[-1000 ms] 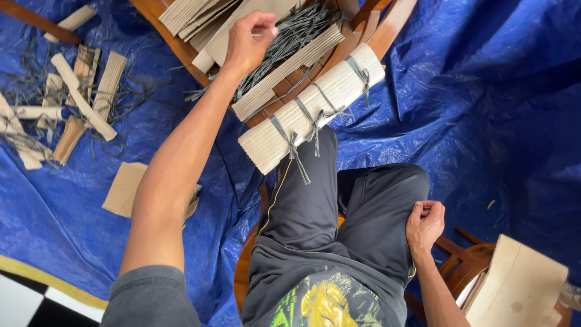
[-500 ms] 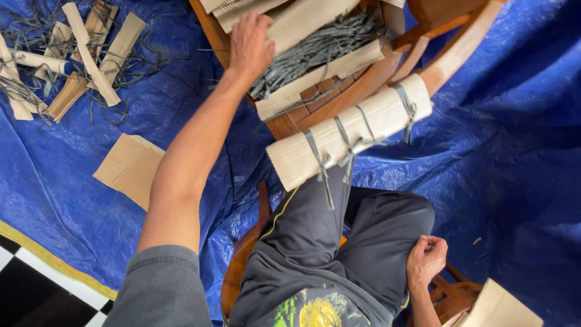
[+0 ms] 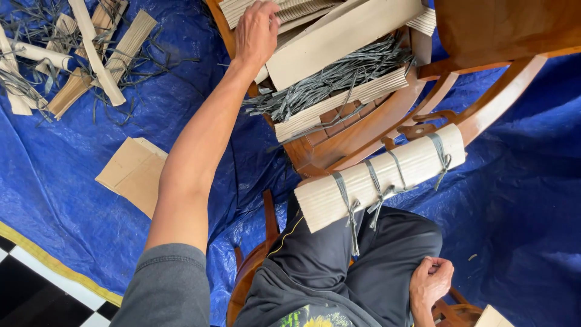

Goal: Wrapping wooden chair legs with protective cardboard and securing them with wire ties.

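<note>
Tied roll [image 3: 380, 178] lies across knees, before the chair [image 3: 387, 115].

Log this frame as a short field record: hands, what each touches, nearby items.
left hand: stretched forward, resting on corrugated cardboard sheets stacked on a wooden chair
right hand: loosely curled on the thigh, nothing visible in its grip
lap: rolled cardboard bundle tied with grey straps
on chair: pile of grey straps between the sheets
floor: blue tarp, flat cardboard piece, scattered cardboard rolls

I'm resting my left hand [image 3: 257, 30] on stacked corrugated cardboard [image 3: 339, 36], my right hand [image 3: 431, 281] curling on my thigh beside a tied roll [image 3: 381, 175].
</note>
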